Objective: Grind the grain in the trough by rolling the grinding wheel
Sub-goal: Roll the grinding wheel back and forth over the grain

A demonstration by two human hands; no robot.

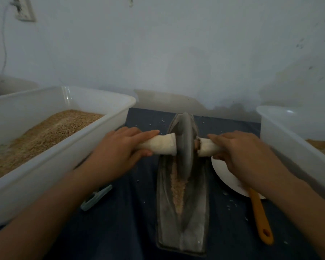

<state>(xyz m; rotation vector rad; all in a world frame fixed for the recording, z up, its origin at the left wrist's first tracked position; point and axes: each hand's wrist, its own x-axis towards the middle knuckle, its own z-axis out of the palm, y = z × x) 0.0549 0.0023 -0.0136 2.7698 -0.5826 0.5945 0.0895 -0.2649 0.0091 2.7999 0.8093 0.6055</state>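
Observation:
A grey metal grinding wheel (185, 143) stands upright in the far half of a long boat-shaped trough (197, 222). A strip of tan grain (178, 190) lies in the trough's groove on the near side of the wheel. An axle wrapped in white cloth (163, 145) runs through the wheel. My left hand (118, 149) grips the left end of the axle, with the index finger stretched along it. My right hand (240, 149) grips the right end. Both forearms reach in from the bottom corners.
A white plastic tub (60, 162) heaped with grain stands at the left. A second white tub (289, 139) stands at the right. A white plate (227, 177) and an orange-handled tool (261, 218) lie right of the trough. A pale green tool (96, 197) lies at the left. Loose grains dot the dark cloth (120, 222).

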